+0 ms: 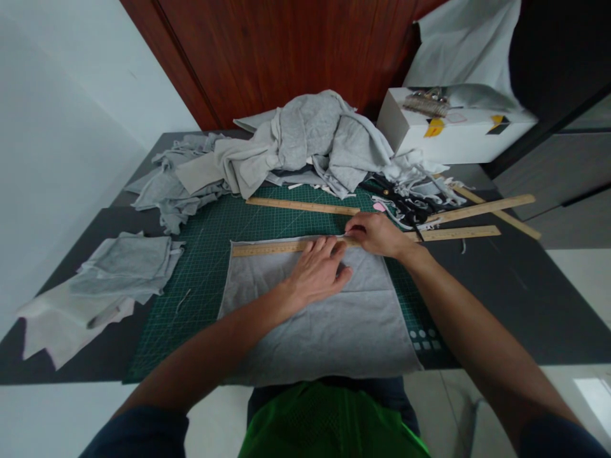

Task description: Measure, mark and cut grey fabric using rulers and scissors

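Grey cloth (334, 337) lies flat on a green mat (200, 273), on the near, 6 o'clock side of the dark bench (515, 305). It is soft and thin, and the mat has fine lines in little squares. A long, flat wooden ruler (267, 249) lies along the cloth's 12 o'clock edge and pokes out to 2 o'clock. At 12 o'clock from the cloth is a big, lumpy heap of cloth (305, 130). A neat, flat pile of cloth (131, 257) sits near 9 o'clock.

At 1 o'clock is a white box (458, 141) with yellow stickers; I can't see inside it.

The grey cloth has four corners, straight sides and small creases.

The left hand (319, 270) presses down on the ruler and cloth, its grip loose and flat. The right hand (377, 234) has its fingertips bunched at the top edge; I can't tell what its grip has, if anything.
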Demonstrator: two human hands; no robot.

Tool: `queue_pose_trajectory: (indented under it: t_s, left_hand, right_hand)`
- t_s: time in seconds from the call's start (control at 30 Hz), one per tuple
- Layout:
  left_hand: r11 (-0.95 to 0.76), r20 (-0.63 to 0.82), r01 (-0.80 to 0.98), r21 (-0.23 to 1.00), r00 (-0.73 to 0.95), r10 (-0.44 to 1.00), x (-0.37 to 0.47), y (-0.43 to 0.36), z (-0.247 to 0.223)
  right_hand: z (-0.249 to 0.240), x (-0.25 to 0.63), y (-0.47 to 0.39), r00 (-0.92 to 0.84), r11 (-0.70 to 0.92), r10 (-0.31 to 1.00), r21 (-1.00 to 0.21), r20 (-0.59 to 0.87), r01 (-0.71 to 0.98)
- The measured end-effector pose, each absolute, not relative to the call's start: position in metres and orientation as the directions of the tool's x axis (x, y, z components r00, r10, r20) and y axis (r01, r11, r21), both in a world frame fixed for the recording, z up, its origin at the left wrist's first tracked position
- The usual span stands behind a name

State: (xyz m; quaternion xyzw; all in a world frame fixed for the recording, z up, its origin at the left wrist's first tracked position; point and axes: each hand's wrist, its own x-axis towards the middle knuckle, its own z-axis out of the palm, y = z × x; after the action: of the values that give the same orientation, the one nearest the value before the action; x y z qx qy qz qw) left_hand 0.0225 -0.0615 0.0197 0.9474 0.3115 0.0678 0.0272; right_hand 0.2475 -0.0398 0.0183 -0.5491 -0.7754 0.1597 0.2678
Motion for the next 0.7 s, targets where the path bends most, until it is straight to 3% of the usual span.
queue_pose_trajectory:
  t_s: [0.7]
  left_hand:
    - [-0.816, 0.123, 0.574, 0.07, 0.807, 0.578, 0.028, -0.063, 0.02]
  right_hand:
    - [0.028, 0.268, -0.045, -0.292, 0.321, 0.947, -0.431, 0.135, 0.843]
